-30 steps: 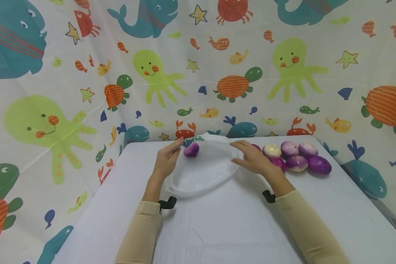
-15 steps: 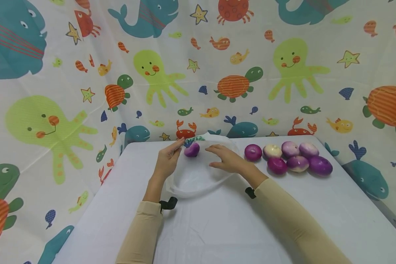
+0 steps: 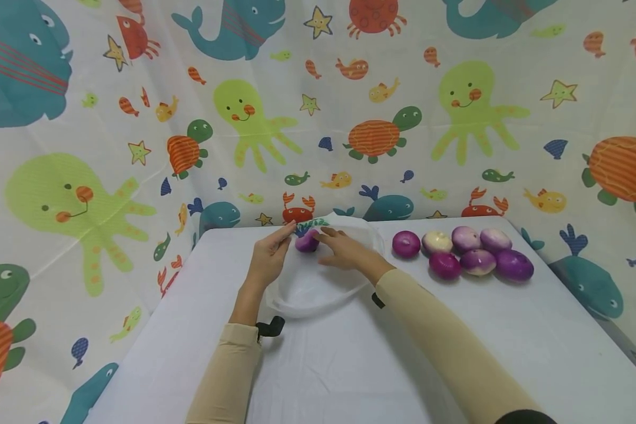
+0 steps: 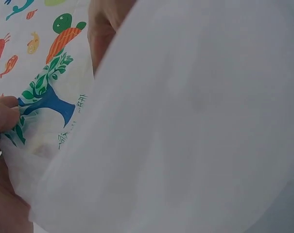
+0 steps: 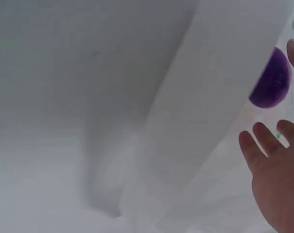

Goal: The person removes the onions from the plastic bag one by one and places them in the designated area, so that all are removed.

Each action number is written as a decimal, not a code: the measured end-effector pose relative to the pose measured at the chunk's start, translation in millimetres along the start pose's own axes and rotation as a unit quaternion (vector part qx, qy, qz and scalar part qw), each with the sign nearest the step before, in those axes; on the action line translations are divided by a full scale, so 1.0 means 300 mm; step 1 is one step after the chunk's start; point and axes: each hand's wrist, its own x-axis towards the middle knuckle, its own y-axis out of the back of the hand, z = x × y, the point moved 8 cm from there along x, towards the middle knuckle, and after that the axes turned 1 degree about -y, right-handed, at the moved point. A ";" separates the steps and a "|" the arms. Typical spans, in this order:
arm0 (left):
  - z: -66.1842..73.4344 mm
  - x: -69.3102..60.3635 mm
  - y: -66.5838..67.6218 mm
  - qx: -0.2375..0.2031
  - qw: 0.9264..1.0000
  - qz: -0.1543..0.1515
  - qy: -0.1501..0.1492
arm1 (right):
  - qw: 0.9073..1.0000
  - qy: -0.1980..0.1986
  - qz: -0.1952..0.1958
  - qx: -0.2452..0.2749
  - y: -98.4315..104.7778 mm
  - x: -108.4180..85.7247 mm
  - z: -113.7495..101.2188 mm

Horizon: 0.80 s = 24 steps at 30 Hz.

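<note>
A white plastic bag (image 3: 318, 294) with a green and blue print lies on the table, its mouth spread towards me. My left hand (image 3: 269, 256) pinches the bag's rim at the left; the left wrist view shows its fingertips (image 4: 6, 114) at the printed edge. Inside the bag sits a glossy purple vegetable (image 3: 306, 242), its exact kind unclear. My right hand (image 3: 347, 250) is in the bag's mouth, fingers spread beside the vegetable. Whether they touch it I cannot tell. The right wrist view shows the vegetable (image 5: 273, 80) partly behind the bag's edge.
Right of the bag, several red onions and purple-and-white round vegetables are grouped, among them a red onion (image 3: 406, 244) and a dark purple oval one (image 3: 514, 266). They stand on the white table (image 3: 328, 377). A sea-animal print curtain (image 3: 318, 135) hangs behind.
My right hand has moved left from the bag's right rim, across its mouth, to the purple vegetable. My left hand has stayed at the left rim.
</note>
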 end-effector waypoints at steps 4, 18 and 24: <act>0.003 -0.003 0.004 0.002 1.000 0.001 0.000 | 0.999 -0.021 -0.016 -0.028 -0.017 0.041 -0.017; 0.015 0.003 0.005 0.003 1.000 0.002 -0.013 | 0.995 -0.058 -0.055 -0.067 -0.012 0.108 -0.070; 0.008 0.001 0.008 -0.005 1.000 0.002 -0.011 | 0.991 -0.080 -0.091 -0.057 -0.026 0.118 -0.067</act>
